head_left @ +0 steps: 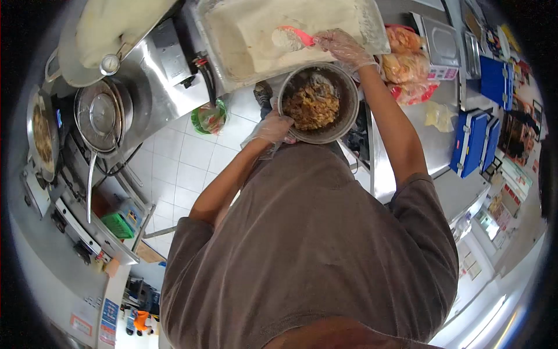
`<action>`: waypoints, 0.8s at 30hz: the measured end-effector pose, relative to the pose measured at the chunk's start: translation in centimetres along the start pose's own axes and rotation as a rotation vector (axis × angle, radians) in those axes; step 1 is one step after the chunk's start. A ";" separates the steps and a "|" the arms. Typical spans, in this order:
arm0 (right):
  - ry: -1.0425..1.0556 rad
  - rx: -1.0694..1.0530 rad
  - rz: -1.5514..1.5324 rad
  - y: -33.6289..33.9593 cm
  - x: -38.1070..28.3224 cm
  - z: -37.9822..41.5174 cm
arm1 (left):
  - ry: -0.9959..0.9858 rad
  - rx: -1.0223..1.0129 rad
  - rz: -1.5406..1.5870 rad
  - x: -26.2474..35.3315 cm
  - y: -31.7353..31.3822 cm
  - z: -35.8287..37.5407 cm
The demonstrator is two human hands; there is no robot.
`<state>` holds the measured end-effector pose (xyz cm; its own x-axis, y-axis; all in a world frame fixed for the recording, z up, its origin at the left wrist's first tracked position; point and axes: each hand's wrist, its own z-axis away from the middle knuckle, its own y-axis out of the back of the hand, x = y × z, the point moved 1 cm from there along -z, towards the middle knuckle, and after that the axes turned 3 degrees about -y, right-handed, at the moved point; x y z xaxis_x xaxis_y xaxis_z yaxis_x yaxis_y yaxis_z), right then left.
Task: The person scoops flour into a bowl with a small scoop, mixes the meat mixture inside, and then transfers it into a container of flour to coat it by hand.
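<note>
My right hand (344, 47), in a clear plastic glove, is closed round the handle of a pink-red scoop (305, 36). White powder like flour (286, 39) fills the scoop's bowl, which is over or in a large tray (224, 80) spread with the same powder. My left hand (274, 127), gloved too, grips the left rim of a round metal pot (351, 113). Inside the pot lies a lumpy brown mixture (314, 106) with some white powder on it. The pot is close to my body, just below the tray's edge.
Bags of orange-pink food (405, 65) lie on the steel counter to the right, near blue cases (468, 142). To the left are a strainer (99, 113) on a pot, a pan (42, 134), and a large pot with a thermometer (110, 64). A green-rimmed container (208, 119) is below.
</note>
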<state>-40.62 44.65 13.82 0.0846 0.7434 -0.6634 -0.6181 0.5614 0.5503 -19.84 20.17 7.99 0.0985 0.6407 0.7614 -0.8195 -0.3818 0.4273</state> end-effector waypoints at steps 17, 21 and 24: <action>-0.117 0.758 0.564 -3.9 13.2 31.4 | 0.077 -0.154 0.002 10.6 -4.2 -10.0; -0.391 0.732 0.613 -1.1 18.6 41.1 | 0.266 -0.202 0.421 21.4 -7.6 -12.7; -0.379 0.849 0.655 -0.7 22.7 46.9 | 0.191 -0.212 0.446 25.1 -12.0 -15.6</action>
<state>-1.61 78.18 22.16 0.2599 0.9656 -0.0055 0.0867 -0.0177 0.9961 -16.34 51.22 14.43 -0.3740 0.5646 0.7358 -0.8567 -0.5141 -0.0409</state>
